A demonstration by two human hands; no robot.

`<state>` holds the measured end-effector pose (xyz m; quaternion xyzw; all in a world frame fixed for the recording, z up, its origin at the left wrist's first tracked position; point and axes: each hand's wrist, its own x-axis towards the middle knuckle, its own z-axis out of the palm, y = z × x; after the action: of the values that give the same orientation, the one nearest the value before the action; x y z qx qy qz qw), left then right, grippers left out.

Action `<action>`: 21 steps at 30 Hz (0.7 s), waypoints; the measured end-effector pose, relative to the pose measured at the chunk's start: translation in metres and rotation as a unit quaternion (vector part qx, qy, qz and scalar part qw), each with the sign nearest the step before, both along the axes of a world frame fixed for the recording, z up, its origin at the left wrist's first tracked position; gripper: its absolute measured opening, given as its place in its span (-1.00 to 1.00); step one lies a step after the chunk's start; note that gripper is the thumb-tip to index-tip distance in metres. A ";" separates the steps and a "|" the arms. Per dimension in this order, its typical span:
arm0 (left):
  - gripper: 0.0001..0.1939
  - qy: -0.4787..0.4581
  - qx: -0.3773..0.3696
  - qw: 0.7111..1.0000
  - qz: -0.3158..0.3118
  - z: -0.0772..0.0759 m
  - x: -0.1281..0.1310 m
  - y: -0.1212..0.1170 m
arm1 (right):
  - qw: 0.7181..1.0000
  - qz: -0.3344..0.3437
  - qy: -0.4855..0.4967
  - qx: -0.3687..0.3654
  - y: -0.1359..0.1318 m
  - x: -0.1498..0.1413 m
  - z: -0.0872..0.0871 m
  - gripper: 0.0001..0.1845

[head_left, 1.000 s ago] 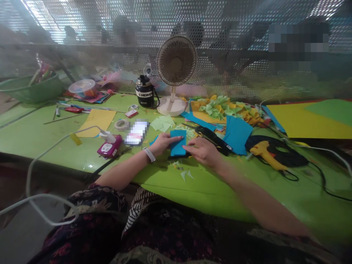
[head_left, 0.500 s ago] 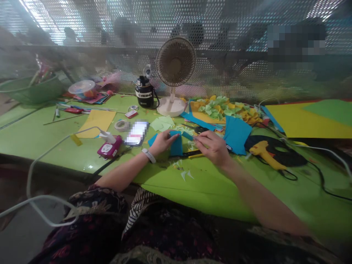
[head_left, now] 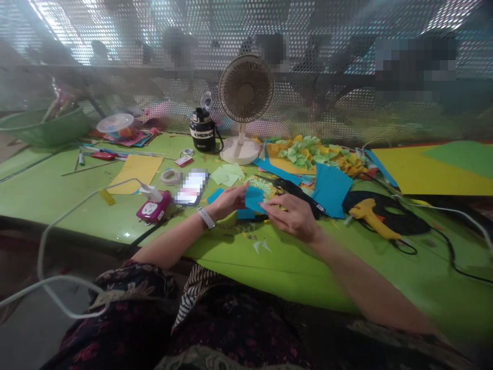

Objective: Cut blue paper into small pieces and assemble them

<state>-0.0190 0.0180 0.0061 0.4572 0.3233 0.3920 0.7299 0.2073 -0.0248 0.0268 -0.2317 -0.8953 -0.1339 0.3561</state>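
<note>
Between my two hands is a small square of blue paper (head_left: 254, 199), lifted a little off the table. My left hand (head_left: 230, 199), with a white band on its wrist, pinches the left edge of the square. The fingertips of my right hand (head_left: 293, 216) grip its lower right corner. Under the square lies another piece of blue paper (head_left: 245, 213), partly hidden. A blue scrap (head_left: 214, 195) shows behind my left hand. Beyond my right hand rests a dark, long-handled tool (head_left: 298, 194), partly covered by the fingers.
A yellow glue gun (head_left: 367, 215) lies at the right, near a larger blue sheet (head_left: 334, 187). Cut paper pieces (head_left: 308, 151) are heaped behind. A fan (head_left: 246, 92), black bottle (head_left: 203, 134), phone (head_left: 191, 187) and purple power socket (head_left: 154, 207) with a white cable stand around.
The blue square has been raised and turned flat between both hands. The narrow dark blue strip at my right fingertips no longer shows. My left hand has shifted slightly.
</note>
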 end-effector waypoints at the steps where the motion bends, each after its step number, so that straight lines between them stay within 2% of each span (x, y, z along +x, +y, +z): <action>1: -0.55 -0.015 0.000 1.000 0.010 -0.001 0.001 0.000 | 1.000 0.007 0.001 -0.015 0.000 -0.002 -0.002 -0.75; 5: -0.63 -0.066 0.001 0.997 0.031 -0.002 0.004 -0.003 | 0.989 -0.004 0.111 -0.101 -0.003 -0.013 -0.007 -0.86; 9: -0.60 -0.098 -0.005 0.995 0.010 -0.002 0.008 -0.008 | 0.958 -0.062 0.204 -0.193 -0.005 -0.019 -0.006 -0.77; 14: -0.58 -0.105 -0.020 0.994 0.028 -0.002 0.011 -0.013 | 0.945 -0.088 0.206 -0.238 -0.004 -0.018 -0.004 -0.74; 21: -0.60 -0.034 0.046 0.998 0.030 -0.009 0.012 -0.015 | 0.942 -0.098 0.193 -0.257 -0.002 -0.016 -0.008 -0.77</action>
<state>-0.0070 0.0026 -0.0030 0.4665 0.2933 0.4438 0.7066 0.1911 -0.0268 0.0186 -0.4233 -0.7864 0.1132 0.4354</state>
